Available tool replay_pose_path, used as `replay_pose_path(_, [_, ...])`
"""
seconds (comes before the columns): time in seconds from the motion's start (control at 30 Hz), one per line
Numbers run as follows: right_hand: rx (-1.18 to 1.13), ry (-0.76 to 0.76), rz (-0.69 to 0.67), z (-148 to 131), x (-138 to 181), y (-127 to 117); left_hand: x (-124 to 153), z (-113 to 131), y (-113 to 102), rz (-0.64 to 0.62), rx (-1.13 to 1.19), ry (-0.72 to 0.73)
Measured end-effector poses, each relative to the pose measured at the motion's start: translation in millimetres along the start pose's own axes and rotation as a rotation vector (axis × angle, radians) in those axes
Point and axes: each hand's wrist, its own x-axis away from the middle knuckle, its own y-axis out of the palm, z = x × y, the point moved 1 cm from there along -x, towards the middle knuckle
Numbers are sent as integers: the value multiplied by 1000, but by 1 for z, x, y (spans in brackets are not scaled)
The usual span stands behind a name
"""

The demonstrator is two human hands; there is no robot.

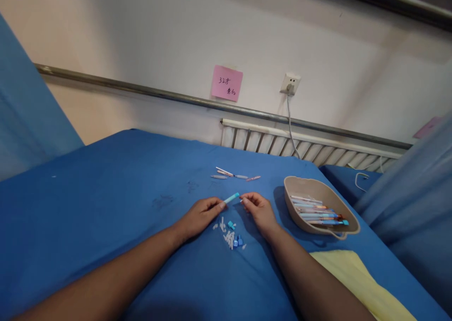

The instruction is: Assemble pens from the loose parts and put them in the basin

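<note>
My left hand (199,214) rests on the blue table cover and pinches a light blue pen barrel (231,198) that points up and right. My right hand (257,208) lies just right of it, fingers curled in a pinch near the barrel's tip; what it holds is too small to make out. Between and below the hands lies a small heap of white and blue pen parts (231,236). A few loose pen pieces (235,175) lie farther back on the cover.
A beige tray (294,185) with several pens stands at the right. A yellow cloth (356,278) lies near the front right. Behind are a wall with a pink note (226,83), a socket (290,83) and a radiator (310,147).
</note>
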Motion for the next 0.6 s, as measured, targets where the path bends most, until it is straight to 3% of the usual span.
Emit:
replay_pose_path(0.33, [-171, -1, 11, -6, 2, -1, 2, 5, -1, -53, -76, 8])
replay_pose_path(0.6, [-136, 7, 16, 0, -1, -4, -4, -6, -1, 12, 87, -43])
